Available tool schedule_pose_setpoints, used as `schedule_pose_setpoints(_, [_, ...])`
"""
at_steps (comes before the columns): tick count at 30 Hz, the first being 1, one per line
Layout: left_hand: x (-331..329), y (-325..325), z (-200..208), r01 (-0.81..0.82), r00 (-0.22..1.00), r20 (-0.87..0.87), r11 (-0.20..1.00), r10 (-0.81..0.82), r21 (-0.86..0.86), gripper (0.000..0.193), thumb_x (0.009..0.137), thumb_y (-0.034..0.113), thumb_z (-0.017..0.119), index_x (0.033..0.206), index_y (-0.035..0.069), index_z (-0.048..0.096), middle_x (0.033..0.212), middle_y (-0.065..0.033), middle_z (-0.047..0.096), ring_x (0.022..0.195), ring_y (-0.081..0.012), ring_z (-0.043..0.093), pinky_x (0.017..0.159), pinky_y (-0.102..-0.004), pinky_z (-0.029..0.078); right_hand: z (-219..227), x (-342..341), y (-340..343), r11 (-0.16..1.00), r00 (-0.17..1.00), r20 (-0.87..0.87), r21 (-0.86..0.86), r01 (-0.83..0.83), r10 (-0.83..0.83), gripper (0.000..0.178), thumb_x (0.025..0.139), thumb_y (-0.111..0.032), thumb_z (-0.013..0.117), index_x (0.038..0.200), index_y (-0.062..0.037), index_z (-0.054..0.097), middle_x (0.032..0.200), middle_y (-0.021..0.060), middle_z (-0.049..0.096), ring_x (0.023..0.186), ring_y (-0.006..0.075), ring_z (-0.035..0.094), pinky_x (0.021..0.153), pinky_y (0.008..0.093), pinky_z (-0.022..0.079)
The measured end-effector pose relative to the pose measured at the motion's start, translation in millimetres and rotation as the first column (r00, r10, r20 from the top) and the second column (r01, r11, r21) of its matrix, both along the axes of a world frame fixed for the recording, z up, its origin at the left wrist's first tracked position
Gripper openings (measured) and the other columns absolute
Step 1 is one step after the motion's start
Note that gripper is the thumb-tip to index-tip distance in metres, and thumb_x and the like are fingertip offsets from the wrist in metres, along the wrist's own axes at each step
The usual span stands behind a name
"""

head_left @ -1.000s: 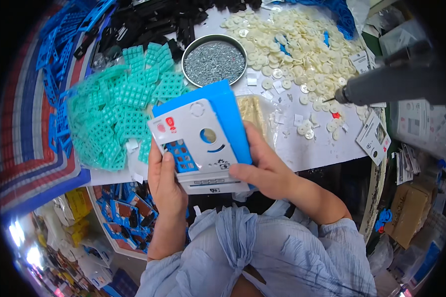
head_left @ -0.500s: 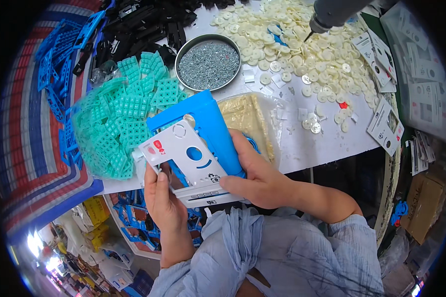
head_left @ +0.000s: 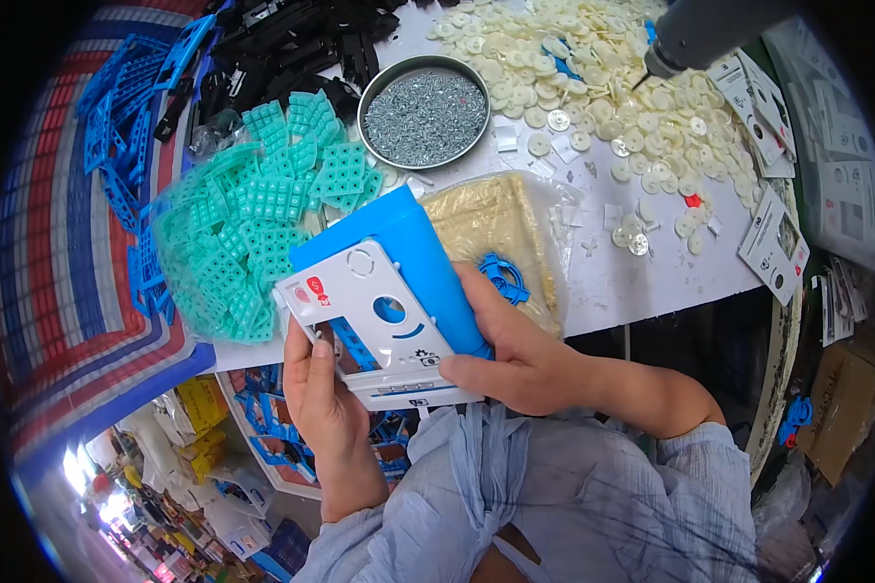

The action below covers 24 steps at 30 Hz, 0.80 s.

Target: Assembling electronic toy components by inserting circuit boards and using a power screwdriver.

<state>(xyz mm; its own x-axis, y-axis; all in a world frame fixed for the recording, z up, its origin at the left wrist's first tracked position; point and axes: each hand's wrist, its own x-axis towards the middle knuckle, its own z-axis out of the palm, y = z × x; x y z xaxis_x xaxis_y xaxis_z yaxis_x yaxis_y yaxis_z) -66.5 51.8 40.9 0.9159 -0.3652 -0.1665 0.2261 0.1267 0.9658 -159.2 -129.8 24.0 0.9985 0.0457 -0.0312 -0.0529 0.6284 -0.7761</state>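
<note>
A blue plastic housing (head_left: 403,225) is held above the table's near edge, with a white printed panel (head_left: 352,291) laid over its face. The panel has a round hole and a rectangular cutout with blue showing through. My left hand (head_left: 329,413) is closed on the panel's lower left side, fingertips at its edge and some fingers hidden beneath. From the right, my right hand (head_left: 523,361) grips the housing's side, its thumb pressing the panel near the bottom and its other fingers partly behind. Beyond the housing lies a gold-coloured pack in clear plastic (head_left: 476,212), bearing a blue ring-shaped part (head_left: 504,278).
Teal keypads (head_left: 272,199) spill from a bag on the left. Behind stand a round tin (head_left: 423,166) of screws, black parts (head_left: 282,53) and many cream discs (head_left: 603,109). A power screwdriver (head_left: 705,37) hangs at upper right. White cards (head_left: 776,243) lie at the right edge.
The white panel has turned slightly and sits more squarely over the blue housing. Both hands keep their hold. My view has shifted a little, so the table things appear farther right.
</note>
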Motion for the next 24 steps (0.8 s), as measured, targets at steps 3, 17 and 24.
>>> schedule_pose_setpoints(3, [-1,4,-1,0.011,0.999,-0.032,0.998,-0.012,-0.059,0.052,0.096,0.007,0.048,0.143,-0.007,0.031,0.135,-0.0175,0.050,0.122,-0.0213,0.051,0.103,-0.0330,0.040,-1,0,1,0.998,1.000,-0.001,0.056,-0.020,0.020,0.072,0.090,-0.003,0.051,0.147,0.0030,0.007,0.143,0.0160,0.036,0.131,0.0190,0.039,0.107,0.0338,0.033])
schedule_pose_setpoints(17, [3,10,5,0.032,0.998,-0.050,0.999,-0.032,0.004,0.049,0.096,0.006,0.048,0.141,-0.006,0.035,0.132,-0.0149,0.054,0.118,-0.0178,0.053,0.096,-0.0298,0.043,-2,1,2,0.998,0.998,-0.011,-0.031,-0.057,0.056,0.067,0.090,-0.004,0.053,0.145,0.0033,0.016,0.135,0.0140,0.041,0.123,0.0177,0.042,0.104,0.0340,0.036])
schedule_pose_setpoints(24, [-2,8,13,-0.040,0.999,-0.029,0.996,0.043,0.081,0.051,0.095,0.008,0.049,0.142,-0.005,0.034,0.132,-0.0155,0.052,0.118,-0.0187,0.053,0.094,-0.0308,0.047,-9,0,12,0.967,0.997,0.017,-0.243,0.073,-0.071,0.045,0.090,-0.011,0.054,0.127,0.0036,0.032,0.111,0.0156,0.049,0.098,0.0196,0.052,0.081,0.0349,0.046])
